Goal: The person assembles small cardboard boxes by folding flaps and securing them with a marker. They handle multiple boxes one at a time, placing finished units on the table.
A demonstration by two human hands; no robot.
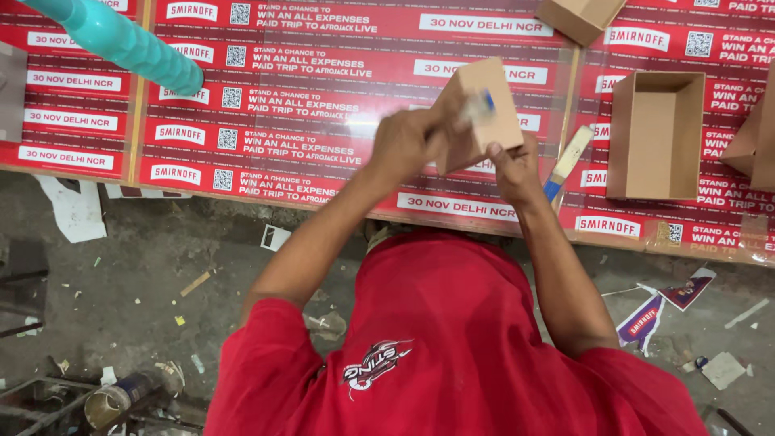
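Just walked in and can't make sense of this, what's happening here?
A person in a red shirt holds a small cardboard box over a red-covered table. The right hand steadies it from below; the left hand, blurred, grips its side. An open cardboard box lies to the right.

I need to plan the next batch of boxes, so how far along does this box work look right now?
One open cardboard box lies on the red-covered table to the right, seemingly done; parts of others show at the top and right edge. In hand: the left hand and right hand grip a small cardboard box, blurred, something blue against it. What remains can't be told.
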